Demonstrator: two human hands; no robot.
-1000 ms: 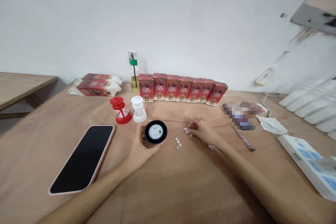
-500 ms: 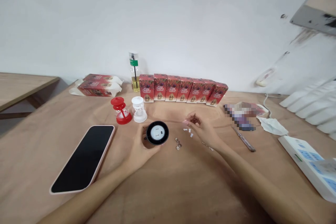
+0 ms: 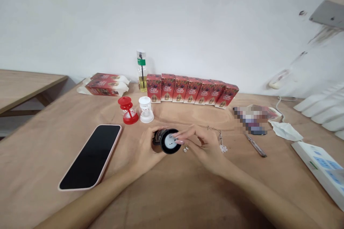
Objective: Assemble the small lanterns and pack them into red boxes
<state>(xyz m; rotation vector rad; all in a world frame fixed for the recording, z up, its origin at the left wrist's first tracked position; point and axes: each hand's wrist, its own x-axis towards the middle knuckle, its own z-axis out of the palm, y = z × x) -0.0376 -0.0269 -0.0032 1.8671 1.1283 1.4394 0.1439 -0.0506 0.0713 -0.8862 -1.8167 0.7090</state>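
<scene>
My left hand point(image 3: 148, 150) is wrapped round a small black lantern point(image 3: 167, 144), tipped so that its round underside with a pale disc faces me. Over that disc, the thumb and fingers of my right hand point(image 3: 205, 146) are pinched together at its right edge. Whatever they may hold is too small to make out. Just under the right fingers lie small round silvery pieces point(image 3: 185, 149), like button cells, partly covered by the hand. A red lantern point(image 3: 129, 116) and a white lantern point(image 3: 146, 112) stand upright behind my left hand.
Several red printed boxes point(image 3: 180, 89) stand along the wall beside a bottle point(image 3: 142, 73). Opened boxes point(image 3: 104, 87) lie at the left. A phone point(image 3: 91, 157) lies by my left forearm. Right are a thin chain point(image 3: 220, 136), a knife-like tool point(image 3: 256, 145) and a power strip point(image 3: 317, 168).
My right hand has moved left from the table to the lantern's underside, its fingers now pinched there. The black lantern has tilted, showing more of its side. The view has shifted slightly.
</scene>
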